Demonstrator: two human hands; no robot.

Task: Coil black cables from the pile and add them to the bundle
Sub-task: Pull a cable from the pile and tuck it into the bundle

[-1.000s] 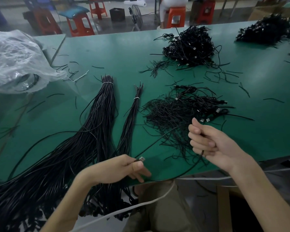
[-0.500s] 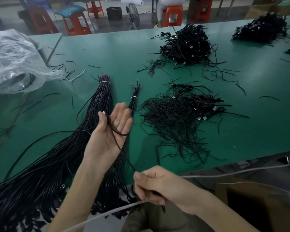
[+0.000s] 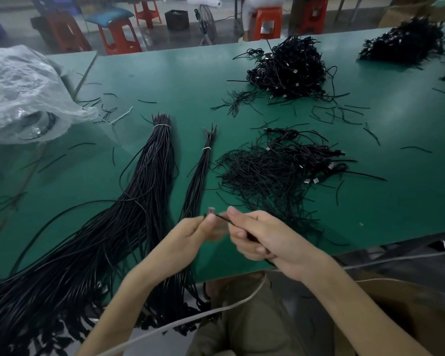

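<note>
A thin black cable (image 3: 222, 217) runs between my two hands above the near edge of the green table (image 3: 180, 80). My left hand (image 3: 193, 233) pinches its end, where a small metal plug shows. My right hand (image 3: 260, 237) grips the cable a short way along, fingers curled round it. The loose pile of black cables (image 3: 275, 170) lies just beyond my right hand. To the left lies a thick tied bundle (image 3: 149, 176), and a thin tied bundle (image 3: 199, 176) lies between it and the pile.
Two more cable heaps sit at the far side, one in the middle (image 3: 290, 68) and one at the right (image 3: 406, 42). A crumpled clear plastic bag (image 3: 23, 93) lies at the far left. Short cable offcuts are scattered over the table. Red stools (image 3: 118, 34) stand beyond it.
My left hand has come down from its raised, open pose to pinch the cable's plug end. My right hand has risen from the table edge and now meets it.
</note>
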